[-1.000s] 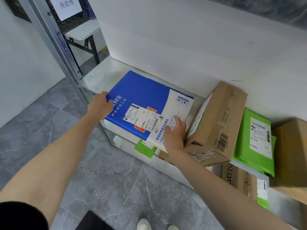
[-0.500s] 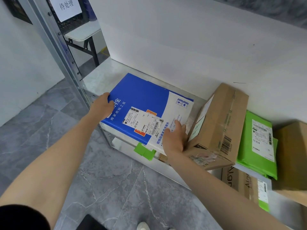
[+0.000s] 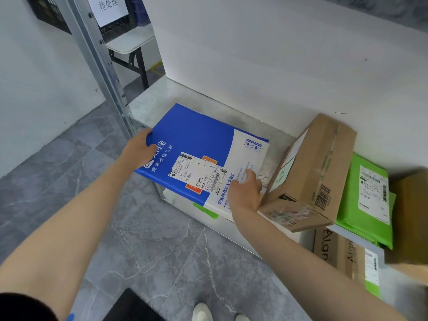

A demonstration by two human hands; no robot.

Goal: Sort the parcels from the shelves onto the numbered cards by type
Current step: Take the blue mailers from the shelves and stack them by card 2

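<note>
- The blue box [image 3: 196, 144] lay flat on the shelf [image 3: 162, 100], at its left end, with its near edge overhanging the front lip. It had not been lifted clear.
- The left hand [image 3: 139, 149] gripped the box's near left corner, thumb on the top face, fingers curled round the edge.
- The right hand [image 3: 243, 193] lay over the near right corner, fingers on the white part of the lid. Whether the thumb hooked beneath could not be told, so a true grip on that side was unconfirmed.
- Judgement: this parcel was at the pick-up step, taken in hand but not yet removed.
- Still on the same shelf were a brown carton [image 3: 319, 163], tilted and just beside the right hand, a green bag [image 3: 368, 200], and another carton [image 3: 410, 216] at the frame's right edge.
- On the level below sat a printed carton [image 3: 335, 253] and a second green bag [image 3: 206, 210], partly hidden.
- No numbered cards were in view, so nothing placed could be verified.
- Judgement: most of the sorting remained, with at least five parcels besides the box awaiting removal.
</note>
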